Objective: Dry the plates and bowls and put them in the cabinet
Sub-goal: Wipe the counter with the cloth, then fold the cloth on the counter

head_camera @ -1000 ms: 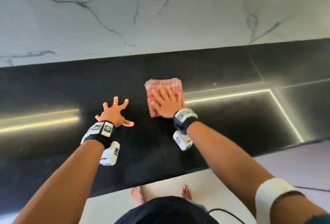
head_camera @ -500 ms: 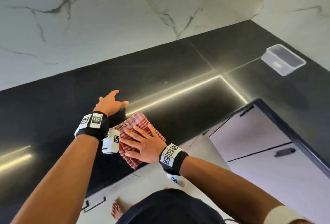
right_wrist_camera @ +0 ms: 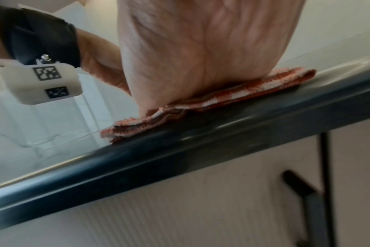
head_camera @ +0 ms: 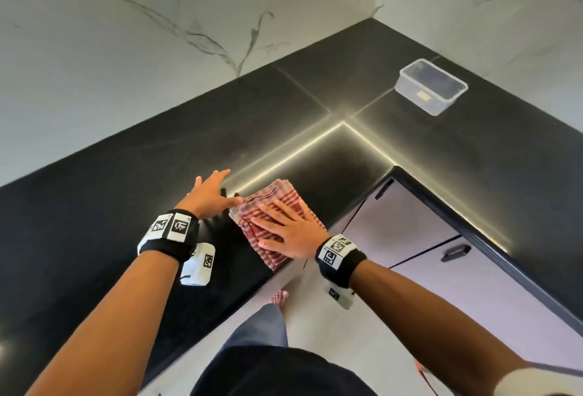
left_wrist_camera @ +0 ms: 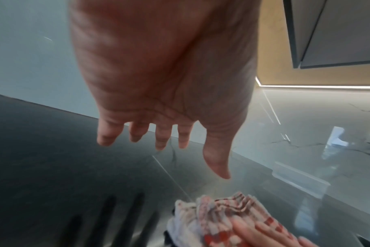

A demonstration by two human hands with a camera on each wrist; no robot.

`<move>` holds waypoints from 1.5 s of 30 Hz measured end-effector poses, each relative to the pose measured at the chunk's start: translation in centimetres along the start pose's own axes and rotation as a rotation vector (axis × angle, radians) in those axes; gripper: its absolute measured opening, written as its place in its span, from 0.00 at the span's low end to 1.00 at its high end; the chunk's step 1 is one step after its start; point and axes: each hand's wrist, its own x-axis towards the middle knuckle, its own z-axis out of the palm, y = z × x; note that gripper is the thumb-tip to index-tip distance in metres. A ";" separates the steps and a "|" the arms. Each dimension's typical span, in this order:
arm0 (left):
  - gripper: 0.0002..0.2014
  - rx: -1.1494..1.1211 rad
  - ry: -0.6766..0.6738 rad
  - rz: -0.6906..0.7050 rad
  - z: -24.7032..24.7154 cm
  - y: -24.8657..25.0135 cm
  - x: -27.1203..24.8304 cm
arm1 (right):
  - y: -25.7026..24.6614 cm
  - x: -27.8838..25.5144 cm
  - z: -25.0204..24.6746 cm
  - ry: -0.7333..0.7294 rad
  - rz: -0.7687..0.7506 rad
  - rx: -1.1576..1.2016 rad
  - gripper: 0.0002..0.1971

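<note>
Hidden: part of cloth (head_camera: 277, 203) under right hand (head_camera: 290, 231); cloth's underside against counter (head_camera: 126, 194). Left wrist view blurred; cloth edge soft there.
Cloth: red-and-white checked, folded in several layers, flat on black counter at front edge, near inner corner.
Right hand: fingers straight, spread, pressing flat on cloth.
Left hand (head_camera: 209, 195): fingers extended, spread, holding nothing; thumb tip just beside cloth corner.
Clear plastic container (head_camera: 432, 86): on counter, well apart, toward wall corner.
Drawer fronts (head_camera: 400, 225) below counter.

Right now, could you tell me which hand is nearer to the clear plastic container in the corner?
Right. The right hand lies flat on the checked cloth, on the side toward the container; the left hand is spread over the counter, farther away.
</note>
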 end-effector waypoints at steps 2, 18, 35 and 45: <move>0.44 0.036 -0.025 0.030 0.4 1.5 2.2 | 2.9 0.0 -0.8 0.018 0.057 -0.004 0.35; 0.44 0.218 -0.098 0.097 4.5 6.6 10.9 | 24.4 -1.0 -8.8 -0.077 0.457 0.091 0.38; 0.40 -0.031 0.150 -0.006 9.9 17.7 13.3 | 34.7 -2.6 -12.4 0.289 0.465 0.443 0.32; 0.35 0.011 0.161 0.188 10.0 26.7 19.1 | 35.6 3.4 -15.7 0.022 0.374 0.252 0.26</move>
